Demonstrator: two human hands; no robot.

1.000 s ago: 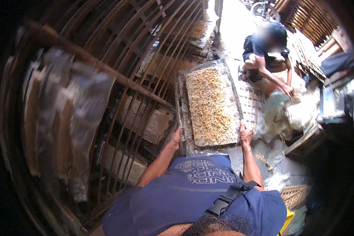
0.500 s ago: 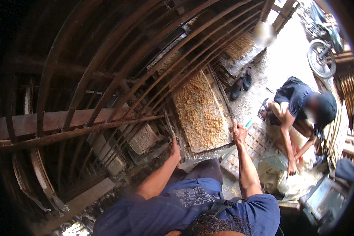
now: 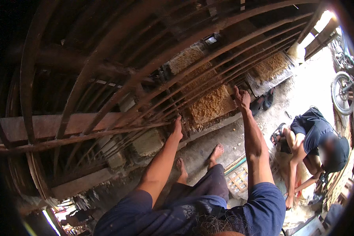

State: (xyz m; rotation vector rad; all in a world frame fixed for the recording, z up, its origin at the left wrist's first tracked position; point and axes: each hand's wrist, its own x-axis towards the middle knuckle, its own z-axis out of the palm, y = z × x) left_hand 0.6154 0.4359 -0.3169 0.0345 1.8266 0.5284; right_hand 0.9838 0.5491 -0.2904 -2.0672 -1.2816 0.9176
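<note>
A flat tray [image 3: 222, 115] spread with a golden-brown crumbly layer [image 3: 210, 104] lies in front of me. Its far part passes under the slanting wooden slats [image 3: 208, 74]. My left hand [image 3: 177, 128] is closed at the tray's left side, close to a slat's end. At the right side my right hand [image 3: 242, 98] has curled fingers, with the thumb side up. Both arms reach well forward. What the fingers wrap round is partly hidden.
Another crumb-covered tray [image 3: 271, 69] lies farther right, with dark shoes [image 3: 265, 101] nearby. My bare feet stand on the floor. A woven bamboo panel [image 3: 238, 177] lies by my right arm. To the right a person [image 3: 314, 129] crouches over pale sheeting; a motorcycle wheel [image 3: 343, 92] stands behind.
The tray has moved away from my body, farther under the slats, with both hands following. My arms are straighter, and floor and my feet now show where the tray's near part was.
</note>
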